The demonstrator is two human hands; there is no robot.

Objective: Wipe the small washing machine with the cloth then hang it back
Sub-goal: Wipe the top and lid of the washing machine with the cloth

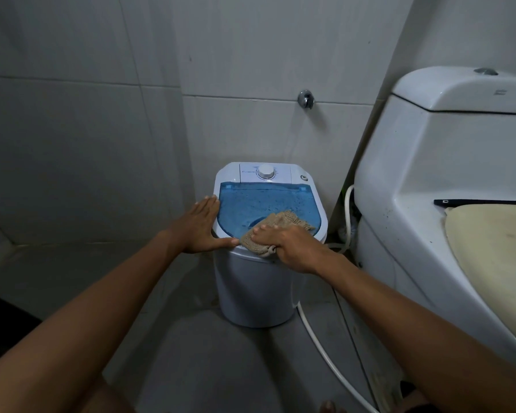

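A small white washing machine (251,290) with a blue see-through lid (259,204) stands on the floor in a tiled corner. A white dial sits on its back panel. My right hand (286,242) presses a beige knitted cloth (283,223) flat on the near right part of the lid. My left hand (201,226) lies flat with spread fingers on the machine's left rim, thumb along the front edge. It holds nothing.
A white toilet (429,174) stands close on the right, with a beige cover on its seat and a dark flat object behind it. A white hose (325,347) runs across the floor. A chrome wall fitting (306,98) sits above the machine.
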